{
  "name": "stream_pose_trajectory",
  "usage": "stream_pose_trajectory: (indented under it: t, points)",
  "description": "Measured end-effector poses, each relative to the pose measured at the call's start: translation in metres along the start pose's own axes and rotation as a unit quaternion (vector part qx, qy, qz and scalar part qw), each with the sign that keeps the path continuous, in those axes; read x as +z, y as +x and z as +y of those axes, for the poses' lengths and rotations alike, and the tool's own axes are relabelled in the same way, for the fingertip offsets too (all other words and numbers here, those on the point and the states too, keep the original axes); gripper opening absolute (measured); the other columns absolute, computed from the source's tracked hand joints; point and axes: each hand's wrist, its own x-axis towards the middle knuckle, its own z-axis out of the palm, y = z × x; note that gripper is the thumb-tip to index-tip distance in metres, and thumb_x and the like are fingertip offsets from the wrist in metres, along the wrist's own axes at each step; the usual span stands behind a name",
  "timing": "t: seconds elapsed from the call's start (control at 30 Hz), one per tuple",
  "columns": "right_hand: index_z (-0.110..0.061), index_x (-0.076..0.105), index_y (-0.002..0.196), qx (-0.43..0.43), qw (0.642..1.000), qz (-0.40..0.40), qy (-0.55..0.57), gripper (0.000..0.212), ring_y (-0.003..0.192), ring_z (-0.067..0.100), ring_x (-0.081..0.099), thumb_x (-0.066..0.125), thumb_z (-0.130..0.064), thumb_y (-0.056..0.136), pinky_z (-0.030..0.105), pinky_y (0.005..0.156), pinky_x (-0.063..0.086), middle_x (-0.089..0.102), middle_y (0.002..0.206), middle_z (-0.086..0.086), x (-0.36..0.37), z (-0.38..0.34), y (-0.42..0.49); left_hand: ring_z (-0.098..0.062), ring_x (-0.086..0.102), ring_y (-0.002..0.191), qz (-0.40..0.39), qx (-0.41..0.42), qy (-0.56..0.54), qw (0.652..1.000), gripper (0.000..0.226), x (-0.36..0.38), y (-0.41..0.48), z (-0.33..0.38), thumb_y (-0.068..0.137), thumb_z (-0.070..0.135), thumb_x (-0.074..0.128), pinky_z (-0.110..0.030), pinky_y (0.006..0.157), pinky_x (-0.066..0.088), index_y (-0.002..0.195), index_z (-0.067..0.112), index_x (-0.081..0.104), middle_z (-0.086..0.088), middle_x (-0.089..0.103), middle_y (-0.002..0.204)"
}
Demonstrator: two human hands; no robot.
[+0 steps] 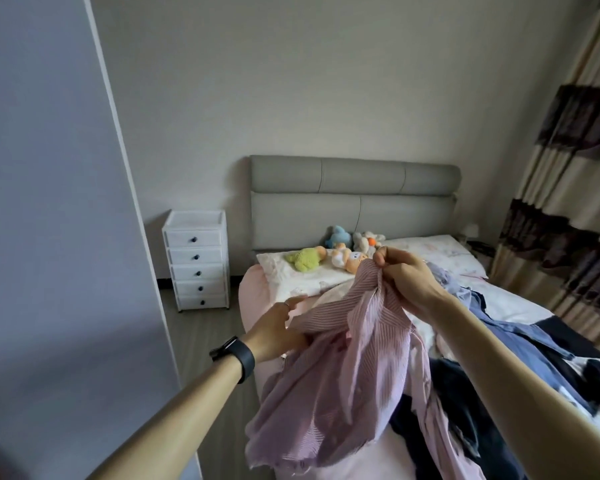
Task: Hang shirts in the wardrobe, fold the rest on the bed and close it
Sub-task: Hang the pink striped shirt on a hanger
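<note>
pink striped shirt (pixel 343 368), grey headboard (pixel 354 195), white drawers (pixel 196 259)

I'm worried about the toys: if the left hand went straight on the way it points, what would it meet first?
The left hand points forward and to the right; most likely the white pillow comes first, with the stuffed toys just beyond. Depth is unclear from this one view.

- A tall pale grey-blue panel (pixel 49 202) walls off the left side.
- Between it and the pink-sheeted bed (pixel 253 292) runs a narrow strip of bare grey wood floor (pixel 201 334), open up to a white five-drawer chest (pixel 196 259).
- A pink striped cotton shirt (pixel 343 393) hangs over the bed's near corner.
- A heap of navy and blue clothes (pixel 548 341) covers the bed's right half.
- Small plush toys (pixel 340 252) crowd the pillows.
</note>
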Motion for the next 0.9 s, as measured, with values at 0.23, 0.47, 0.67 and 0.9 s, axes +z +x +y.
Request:
stream_pose_trajectory:
  t: [0.23,0.47,0.67,0.9]
  points:
    - [-0.02,0.062,0.077,-0.068,0.94,0.043,-0.33,0.04,0.083,0.022,0.058,0.038,0.012,0.08,0.035,0.073,0.046,0.064,0.082,0.0,-0.039,0.027,0.011,-0.024,0.059,0.067,0.156,0.04,0.107,0.981,0.043,-0.015,0.0,0.019,0.095,0.029,0.063,-0.014,0.046,0.032,0.056,0.018,0.054,0.008,0.051,0.056]
    - [-0.024,0.075,0.1,-0.082,0.93,-0.024,-0.358,0.038,0.104,0.016,0.061,0.045,-0.04,0.083,0.034,0.095,0.049,0.063,0.106,-0.013,-0.007,0.069,0.002,-0.02,0.046,0.06,0.239,0.022,0.128,0.962,0.048,-0.063,-0.009,0.061,0.093,0.029,0.064,-0.037,0.06,0.037,0.053,0.015,0.041,0.004,0.043,0.052]
    - [-0.025,0.055,0.121,-0.292,0.926,-0.042,-0.236,0.037,0.104,0.01,0.057,0.06,-0.049,0.093,0.024,0.089,0.044,0.054,0.114,-0.014,0.081,0.128,-0.036,-0.016,0.032,0.057,0.289,-0.044,0.179,0.939,0.048,-0.071,-0.06,0.063,0.09,0.036,0.061,-0.034,0.056,0.029,0.058,0.015,0.033,0.004,0.035,0.054]
    - [-0.005,0.066,0.106,-0.323,0.885,-0.132,-0.308,0.03,0.083,0.034,0.062,0.075,-0.027,0.088,0.042,0.067,0.053,0.065,0.096,0.011,0.196,0.161,-0.073,-0.007,0.032,0.053,0.348,-0.171,0.171,0.906,0.044,-0.093,-0.179,0.035,0.085,0.036,0.063,-0.026,0.053,0.029,0.056,0.011,0.04,0.01,0.036,0.052]
